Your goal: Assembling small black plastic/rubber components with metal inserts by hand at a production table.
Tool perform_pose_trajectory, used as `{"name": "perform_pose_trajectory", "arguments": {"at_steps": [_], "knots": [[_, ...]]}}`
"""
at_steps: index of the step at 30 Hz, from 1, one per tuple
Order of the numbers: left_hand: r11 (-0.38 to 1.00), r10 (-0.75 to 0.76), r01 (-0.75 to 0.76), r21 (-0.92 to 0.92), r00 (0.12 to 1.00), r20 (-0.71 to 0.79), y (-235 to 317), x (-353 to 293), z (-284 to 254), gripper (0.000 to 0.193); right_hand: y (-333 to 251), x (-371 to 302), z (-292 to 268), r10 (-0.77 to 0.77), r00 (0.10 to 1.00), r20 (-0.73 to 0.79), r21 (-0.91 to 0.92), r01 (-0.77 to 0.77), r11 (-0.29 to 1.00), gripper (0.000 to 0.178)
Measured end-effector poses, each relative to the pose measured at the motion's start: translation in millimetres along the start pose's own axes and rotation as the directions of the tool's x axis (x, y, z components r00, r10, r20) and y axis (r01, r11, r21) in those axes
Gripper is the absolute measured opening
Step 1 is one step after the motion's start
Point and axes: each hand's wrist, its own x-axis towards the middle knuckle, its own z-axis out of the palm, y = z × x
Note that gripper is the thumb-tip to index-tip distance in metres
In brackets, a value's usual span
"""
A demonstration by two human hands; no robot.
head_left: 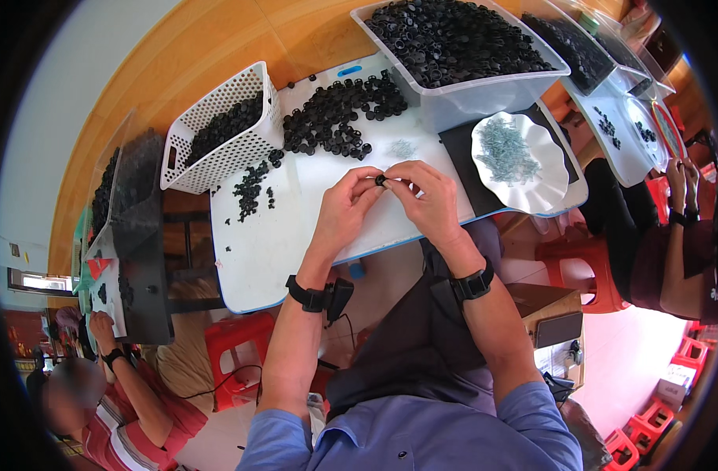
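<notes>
Over the white table, my left hand and my right hand meet fingertip to fingertip. Between them is a small round black plastic part, pinched by the fingers of both hands. Whether a thin pin is also in the right fingers cannot be made out. Just beyond my hands lies a small heap of thin clear pieces. Farther back spreads a large pile of black ring-shaped parts. Smaller black pieces are scattered left of my hands.
A white perforated basket of black parts stands at the table's left. Back right is a big clear bin full of black rings. A white scalloped plate holds thin greenish pins. Other people work at the left and right; red stools stand around.
</notes>
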Motion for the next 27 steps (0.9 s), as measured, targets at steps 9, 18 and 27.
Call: {"name": "perform_pose_trajectory", "arguments": {"at_steps": [9, 18, 27], "knots": [[0.998, 0.036, -0.031, 0.058, 0.996, -0.085, -0.2, 0.8, 4.2, 0.026, 3.0, -0.9, 0.4, 0.03, 0.999, 0.028, 0.013, -0.031, 0.999, 0.012], [0.987, 0.048, -0.023, 0.162, 0.987, -0.151, 1.9, -2.2, 8.2, 0.025, -0.3, 2.0, -1.0, 0.109, 0.991, 0.077, -0.004, -0.109, 0.994, 0.011], [0.967, 0.076, -0.036, 0.251, 0.985, -0.154, 1.0, -3.9, 8.3, 0.026, -1.1, 3.5, -1.6, 0.07, 0.991, 0.117, -0.058, -0.064, 0.996, 0.012]]}}
